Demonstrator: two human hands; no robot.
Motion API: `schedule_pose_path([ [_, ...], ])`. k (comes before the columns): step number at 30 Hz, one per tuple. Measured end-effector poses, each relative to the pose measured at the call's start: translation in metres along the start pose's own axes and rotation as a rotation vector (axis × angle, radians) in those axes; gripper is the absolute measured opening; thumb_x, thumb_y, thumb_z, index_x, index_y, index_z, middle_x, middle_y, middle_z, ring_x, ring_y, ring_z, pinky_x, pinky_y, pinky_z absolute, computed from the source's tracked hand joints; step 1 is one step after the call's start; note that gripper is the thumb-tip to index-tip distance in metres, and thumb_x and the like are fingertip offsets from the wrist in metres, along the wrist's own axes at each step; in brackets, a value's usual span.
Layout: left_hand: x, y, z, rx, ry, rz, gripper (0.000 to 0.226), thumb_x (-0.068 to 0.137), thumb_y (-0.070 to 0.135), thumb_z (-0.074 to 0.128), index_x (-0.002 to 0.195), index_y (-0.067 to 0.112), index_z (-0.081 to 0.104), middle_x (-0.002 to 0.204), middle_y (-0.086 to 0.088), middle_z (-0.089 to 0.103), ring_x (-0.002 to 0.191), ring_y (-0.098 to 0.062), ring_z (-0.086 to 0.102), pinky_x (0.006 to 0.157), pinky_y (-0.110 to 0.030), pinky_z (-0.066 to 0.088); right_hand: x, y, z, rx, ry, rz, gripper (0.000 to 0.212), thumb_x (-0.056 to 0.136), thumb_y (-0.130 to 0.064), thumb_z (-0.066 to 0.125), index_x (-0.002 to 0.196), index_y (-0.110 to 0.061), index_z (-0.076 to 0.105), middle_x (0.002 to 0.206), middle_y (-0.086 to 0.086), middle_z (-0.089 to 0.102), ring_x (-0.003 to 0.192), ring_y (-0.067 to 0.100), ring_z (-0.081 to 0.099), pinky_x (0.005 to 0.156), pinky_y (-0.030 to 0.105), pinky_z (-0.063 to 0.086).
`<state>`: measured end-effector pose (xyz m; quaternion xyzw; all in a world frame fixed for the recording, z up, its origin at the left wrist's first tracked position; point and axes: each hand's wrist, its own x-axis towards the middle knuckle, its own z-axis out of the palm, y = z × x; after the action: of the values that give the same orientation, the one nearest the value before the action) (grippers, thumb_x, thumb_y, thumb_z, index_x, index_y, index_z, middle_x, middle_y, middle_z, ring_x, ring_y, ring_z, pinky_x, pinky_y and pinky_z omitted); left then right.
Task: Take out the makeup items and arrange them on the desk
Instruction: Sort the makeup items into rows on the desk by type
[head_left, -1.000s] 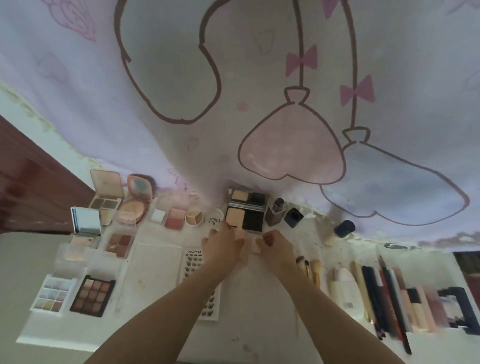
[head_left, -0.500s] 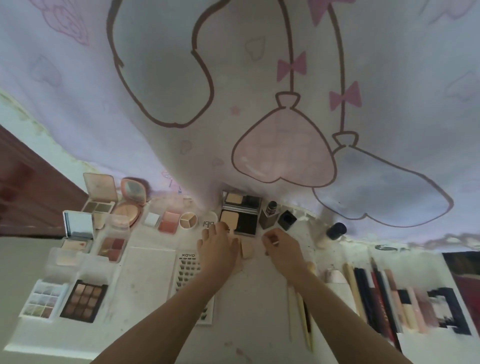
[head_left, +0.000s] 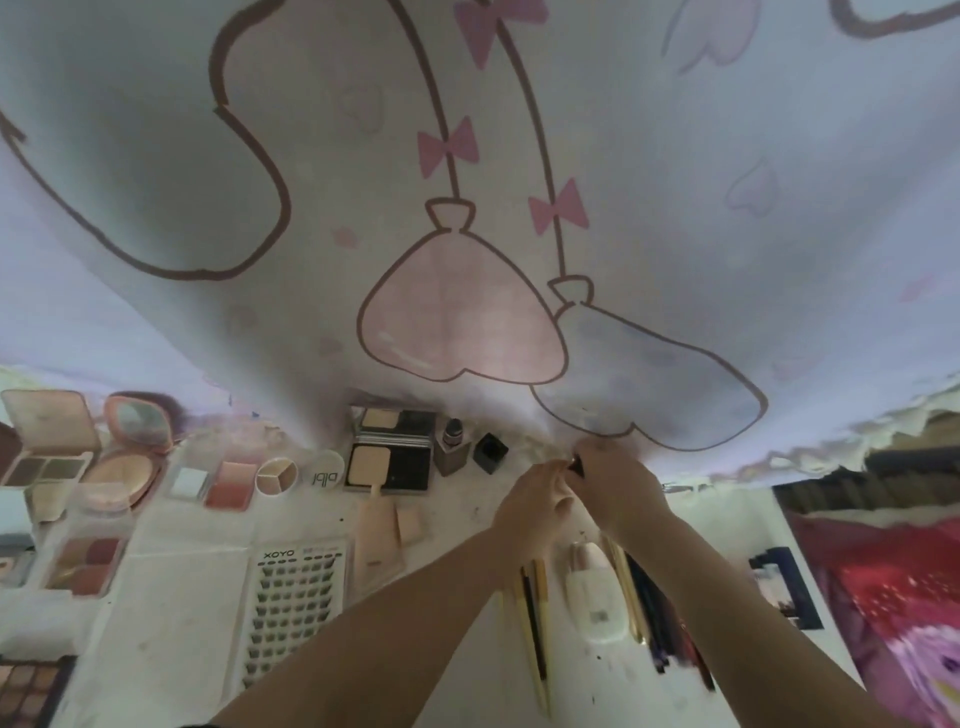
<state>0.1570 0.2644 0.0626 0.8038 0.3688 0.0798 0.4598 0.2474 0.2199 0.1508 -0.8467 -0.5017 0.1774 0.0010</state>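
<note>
Right of the frame's centre, a small dark item (head_left: 575, 464) is pinched in the grip of the right hand (head_left: 618, 480). The left hand (head_left: 535, 496) is curled beside it; whether anything is held cannot be told. Probably the item is being opened, like the palettes (head_left: 389, 457) displayed on the surface (head_left: 467, 525).

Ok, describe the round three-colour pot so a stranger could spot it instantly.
Start at the printed curtain hanging behind the white desk and follow the back row of makeup along its hem. The three-colour pot sits between the pink blush pan and a white round lid. It alone is a circle split into three wedges of beige and brown.
</note>
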Motion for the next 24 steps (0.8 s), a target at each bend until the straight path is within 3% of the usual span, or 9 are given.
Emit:
schedule_pose_path([
  [4,-0.008,-0.004,-0.009,-0.107,-0.035,0.042,0.033,0.094,0.027,0.053,0.125,0.017,0.047,0.114,0.000,0.059,0.106,-0.015,0.056,0.091,-0.027,0.046,0.004,0.005,0.000,0.055,-0.035,0.014,0.020,0.098,-0.031,0.042,0.088,-0.014,0.046,0.086,0.003,0.055,0.075,0.016,0.053,0.070,0.025,0.046],
  [8,-0.040,0.004,-0.039,-0.335,-0.097,0.011,0.015,0.092,0.032,0.055,0.103,0.023,0.050,0.094,0.004,0.059,0.083,-0.009,0.058,0.075,-0.020,0.048,-0.008,-0.006,-0.022,0.132,-0.017,-0.041,0.040,0.098,-0.045,0.035,0.084,-0.012,0.052,0.078,0.002,0.061,0.069,0.018,0.056,0.066,0.027,0.045],
  [11,-0.076,0.012,-0.075,-0.596,-0.199,-0.004,0.013,0.099,0.023,0.046,0.094,0.012,0.050,0.081,0.001,0.054,0.065,0.001,0.056,0.063,-0.015,0.048,-0.022,-0.031,-0.037,0.263,-0.042,-0.144,0.040,0.099,-0.043,0.036,0.079,-0.013,0.054,0.073,-0.001,0.061,0.060,0.011,0.052,0.060,0.022,0.041],
  [15,-0.117,0.010,-0.129,-0.659,-0.249,0.021,0.024,0.098,0.035,0.042,0.107,0.016,0.053,0.087,-0.001,0.058,0.071,-0.010,0.058,0.062,-0.021,0.050,-0.038,-0.068,-0.046,0.414,-0.065,-0.256,0.035,0.099,-0.037,0.037,0.071,-0.020,0.047,0.063,-0.005,0.048,0.053,0.007,0.041,0.050,0.013,0.035],
  [17,-0.132,0.005,-0.151,-0.775,-0.328,-0.015,0.033,0.096,0.038,0.043,0.112,0.010,0.052,0.085,-0.006,0.058,0.069,-0.013,0.057,0.059,-0.022,0.049,-0.048,-0.088,-0.045,0.482,-0.048,-0.306,0.033,0.100,-0.035,0.037,0.070,-0.022,0.046,0.062,-0.006,0.046,0.052,0.007,0.039,0.048,0.012,0.034],
  [21,-0.163,-0.003,-0.181,-1.065,-0.445,-0.161,0.042,0.091,0.045,0.040,0.098,0.006,0.053,0.072,-0.006,0.060,0.056,-0.012,0.056,0.045,-0.017,0.043,-0.077,-0.127,-0.048,0.605,0.044,-0.489,0.027,0.099,-0.026,0.038,0.073,-0.028,0.045,0.061,-0.007,0.046,0.049,0.002,0.041,0.050,0.013,0.035],
  [24,-0.183,-0.013,-0.199,-0.978,-0.421,-0.112,0.038,0.089,0.042,0.044,0.096,0.005,0.052,0.074,-0.007,0.058,0.057,-0.013,0.054,0.047,-0.019,0.043,-0.091,-0.141,-0.054,0.602,-0.095,-0.570,0.021,0.100,-0.021,0.037,0.086,-0.032,0.049,0.074,-0.005,0.055,0.060,0.002,0.052,0.057,0.016,0.043],
])
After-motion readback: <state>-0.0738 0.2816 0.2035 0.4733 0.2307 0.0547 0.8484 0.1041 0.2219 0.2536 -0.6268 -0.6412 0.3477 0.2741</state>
